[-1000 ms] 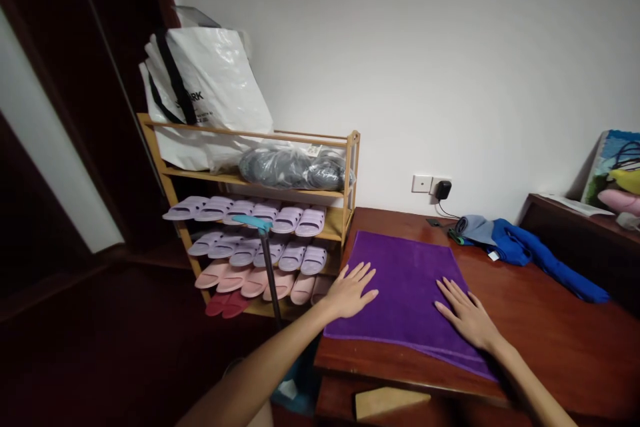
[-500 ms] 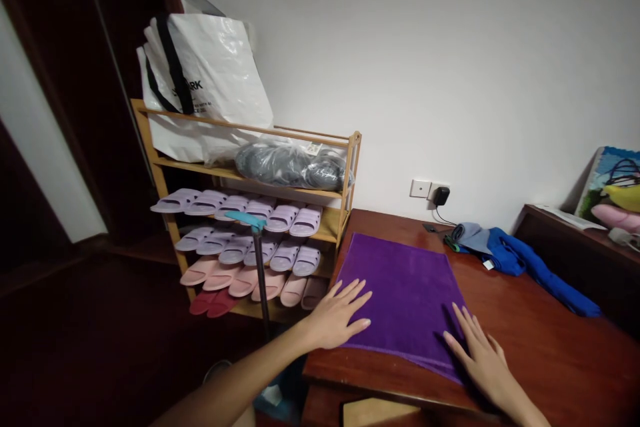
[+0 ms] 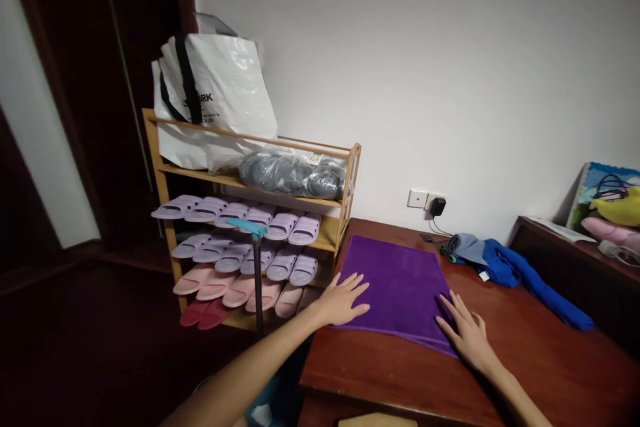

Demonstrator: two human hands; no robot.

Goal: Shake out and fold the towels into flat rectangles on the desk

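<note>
A purple towel (image 3: 395, 287) lies folded flat on the reddish-brown wooden table (image 3: 390, 373), its layers slightly offset along the near right edge. My left hand (image 3: 343, 300) rests on the towel's left side, fingers spread and palm down. On the opposite side, my right hand (image 3: 465, 330) touches the right edge with its fingers apart. Neither hand grips anything.
Crumpled blue and grey cloths (image 3: 510, 263) lie at the table's back right, near a black plug-in adapter (image 3: 437, 207). Left of the table stands a wooden shoe rack (image 3: 333, 233) with several slippers, a white bag (image 3: 225, 87) and a blue-topped pole (image 3: 258, 267) before it.
The towel and both hands sit farther from the table's front edge than before. The view has shifted a little. Both hands remain spread at the towel's sides.
</note>
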